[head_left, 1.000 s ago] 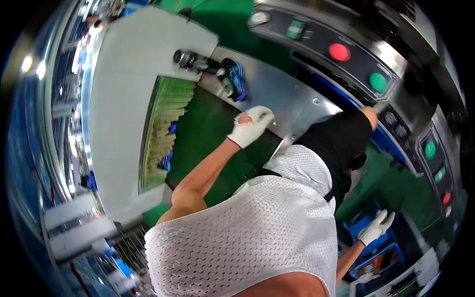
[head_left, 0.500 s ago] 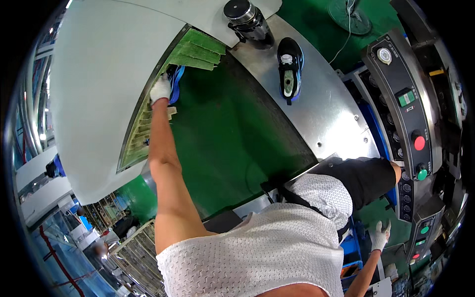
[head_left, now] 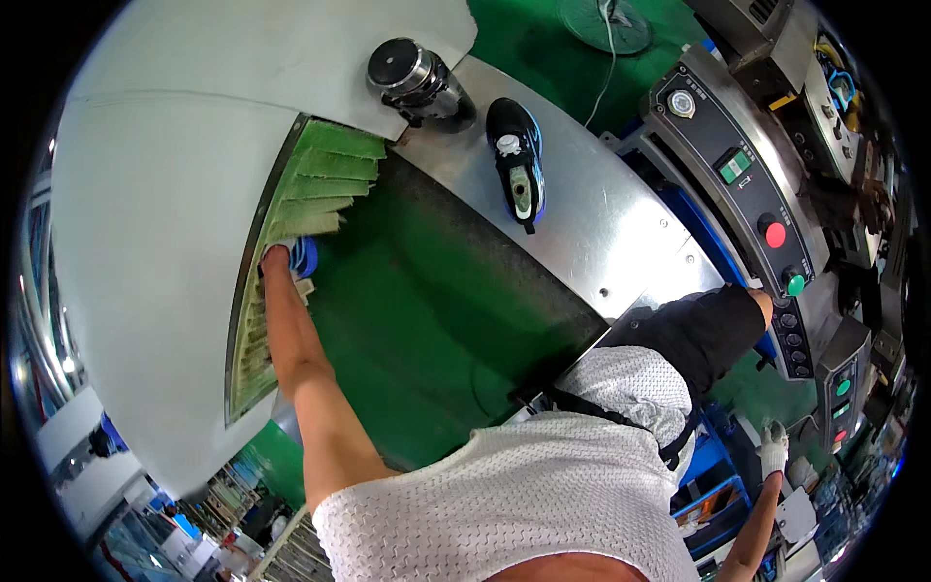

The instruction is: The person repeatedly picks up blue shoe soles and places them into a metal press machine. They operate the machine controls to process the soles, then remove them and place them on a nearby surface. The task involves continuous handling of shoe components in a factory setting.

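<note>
My left hand (head_left: 278,249) reaches to the green fringe curtain (head_left: 325,170) of a white machine's opening. Most of the hand and its fingers are hidden there. Against it shows a blue strappy part of something, perhaps a shoe (head_left: 304,258); whether the hand grips it cannot be seen. My right hand (head_left: 773,449), in a white glove, is held out low at the right with fingers apart and nothing visible in it. A black shoe with blue trim (head_left: 517,165) lies on the metal ledge, with a greyish piece set in its opening.
A dark flask (head_left: 422,85) stands at the ledge's far end. The white machine cover (head_left: 165,213) fills the left. Along the right runs a control panel (head_left: 742,170) with red and green buttons. Below it are blue frames (head_left: 713,456). A round stand base (head_left: 606,24) with a cord lies beyond.
The view has shifted, so the machine, flask and black shoe appear farther left and lower. My left hand has gone deeper behind the fringe, and less of the blue thing shows.
</note>
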